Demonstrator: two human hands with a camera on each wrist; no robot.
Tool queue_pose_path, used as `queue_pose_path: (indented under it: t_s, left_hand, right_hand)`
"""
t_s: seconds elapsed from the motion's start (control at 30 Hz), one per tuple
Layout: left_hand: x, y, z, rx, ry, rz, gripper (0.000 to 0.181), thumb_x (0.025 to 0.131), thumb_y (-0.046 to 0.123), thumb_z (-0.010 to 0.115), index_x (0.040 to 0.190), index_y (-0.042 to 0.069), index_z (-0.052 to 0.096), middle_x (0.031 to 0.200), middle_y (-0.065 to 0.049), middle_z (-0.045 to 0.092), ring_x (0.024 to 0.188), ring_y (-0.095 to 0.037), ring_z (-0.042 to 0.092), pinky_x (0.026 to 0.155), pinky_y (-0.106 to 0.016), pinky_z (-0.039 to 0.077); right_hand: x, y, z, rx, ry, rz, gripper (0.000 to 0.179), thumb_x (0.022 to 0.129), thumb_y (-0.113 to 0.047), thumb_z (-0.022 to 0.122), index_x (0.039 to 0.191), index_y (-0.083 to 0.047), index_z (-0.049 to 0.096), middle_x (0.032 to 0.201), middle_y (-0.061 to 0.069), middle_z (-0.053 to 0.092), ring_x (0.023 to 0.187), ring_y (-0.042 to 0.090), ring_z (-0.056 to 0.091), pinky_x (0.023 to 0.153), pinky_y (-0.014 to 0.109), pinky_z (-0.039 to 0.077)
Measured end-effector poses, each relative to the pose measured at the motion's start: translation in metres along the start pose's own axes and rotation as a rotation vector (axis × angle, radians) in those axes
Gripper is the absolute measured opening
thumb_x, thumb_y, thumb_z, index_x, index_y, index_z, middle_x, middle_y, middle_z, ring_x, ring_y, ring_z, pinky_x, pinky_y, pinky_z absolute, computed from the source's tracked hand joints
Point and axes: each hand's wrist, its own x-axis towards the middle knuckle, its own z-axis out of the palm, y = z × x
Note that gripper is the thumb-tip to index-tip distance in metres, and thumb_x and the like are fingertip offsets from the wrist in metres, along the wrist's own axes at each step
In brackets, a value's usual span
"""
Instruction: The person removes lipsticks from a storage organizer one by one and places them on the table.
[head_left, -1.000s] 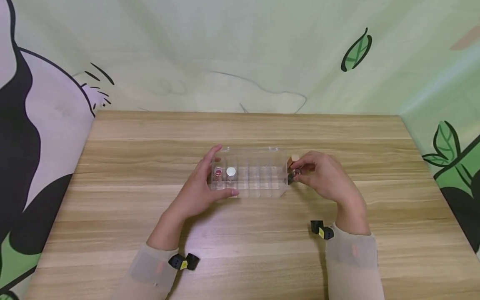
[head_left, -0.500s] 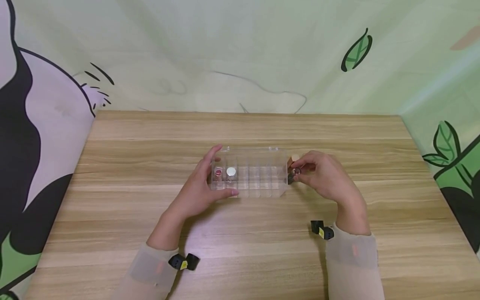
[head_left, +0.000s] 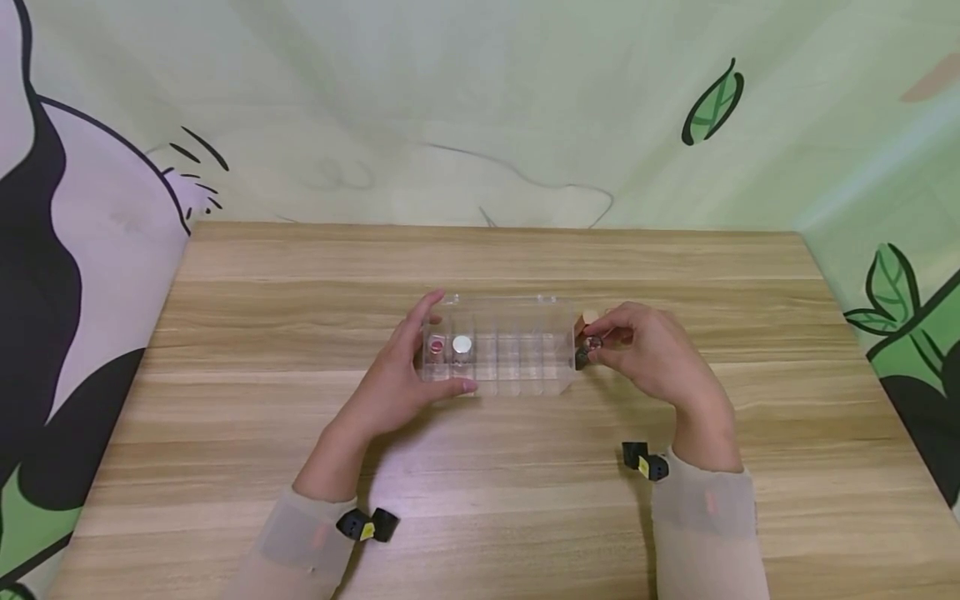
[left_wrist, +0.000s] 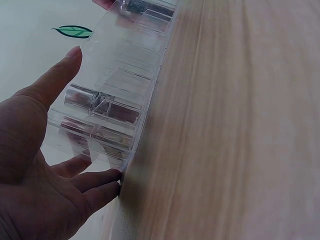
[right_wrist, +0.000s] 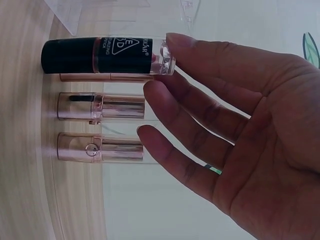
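A clear compartmented lipstick organizer stands on the wooden table. My left hand holds its left end, with the thumb along the front and the other fingers round the far side. In the two leftmost slots stand a tube with a red top and a tube with a round silvery-white top. To the right of the organizer, my right hand pinches the clear cap of an upright black lipstick between thumb and fingers. White lettering shows on its side, and its base is right at the tabletop.
Behind the lipstick, in the right wrist view, stand two clear tubes with rose-gold caps, a nearer-to-centre tube and an outer tube. Another rose-gold tube is partly hidden by the lipstick. A painted wall closes off the table's back.
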Motion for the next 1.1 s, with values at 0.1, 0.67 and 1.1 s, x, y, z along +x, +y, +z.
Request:
queue_pose_path:
  t_s: [0.1,0.67,1.1]
  left_hand:
    - [0.0,0.0,0.0,0.003,0.001,-0.004,0.12,0.078,0.037,0.098,0.164,0.058,0.018,0.157,-0.009,0.045,0.15,-0.043,0.044,0.123,-0.063,0.034]
    - [0.0,-0.002,0.001,0.006,0.011,0.013,0.12,0.077,0.038,0.099,0.163,0.059,0.018,0.156,-0.009,0.045,0.149,-0.042,0.045,0.122,-0.063,0.034]
    - [0.001,-0.002,0.001,0.013,0.006,0.01,0.12,0.077,0.039,0.099,0.164,0.057,0.018,0.157,-0.01,0.045,0.149,-0.041,0.045,0.122,-0.063,0.034]
  right_hand:
    - [0.0,0.001,0.0,-0.005,0.002,0.0,0.021,0.093,-0.006,0.081,0.114,-0.005,0.081,0.112,0.012,0.077,0.103,0.032,0.075,0.088,0.045,0.058]
    - [-0.005,-0.005,-0.004,-0.032,0.022,0.001,0.023,0.095,-0.009,0.081,0.117,-0.005,0.08,0.117,0.014,0.073,0.106,0.036,0.071,0.092,0.053,0.057]
    - [-0.006,-0.023,0.003,-0.045,0.195,-0.156,0.023,0.093,-0.004,0.082,0.116,-0.002,0.079,0.105,0.013,0.073,0.091,0.027,0.071,0.081,0.046,0.059]
